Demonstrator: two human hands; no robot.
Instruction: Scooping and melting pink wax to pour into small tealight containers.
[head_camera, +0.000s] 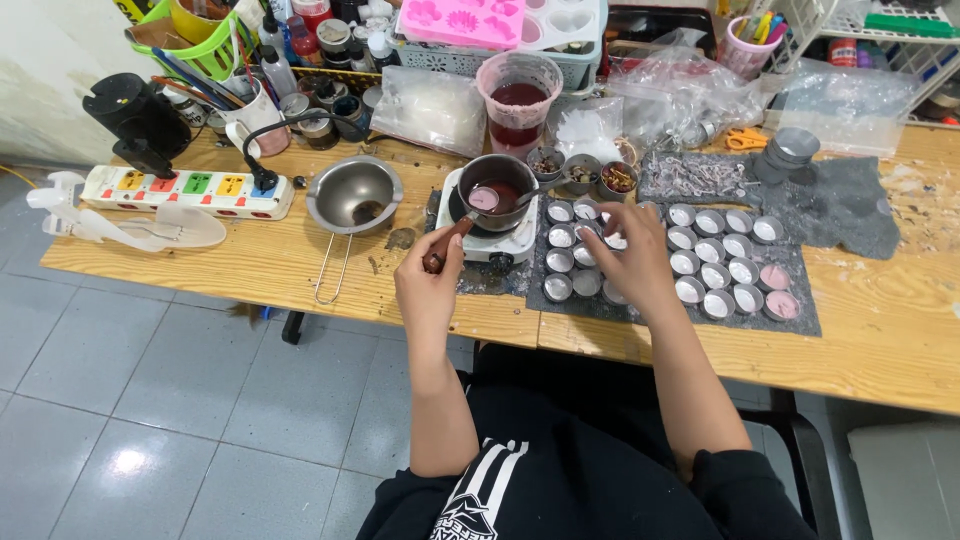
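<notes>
Left hand (428, 285) gripping spoon (470, 215) at table edge (300, 300); right hand (640, 260) relaxed over tins (715, 275)

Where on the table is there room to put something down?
Bare wood shows at the right end of the wooden table, past the dark grey mat. There is also a strip at the front left, between the white power strip and the table edge. The back is packed with bottles and bags, and small metal cups fill the mat.
</notes>
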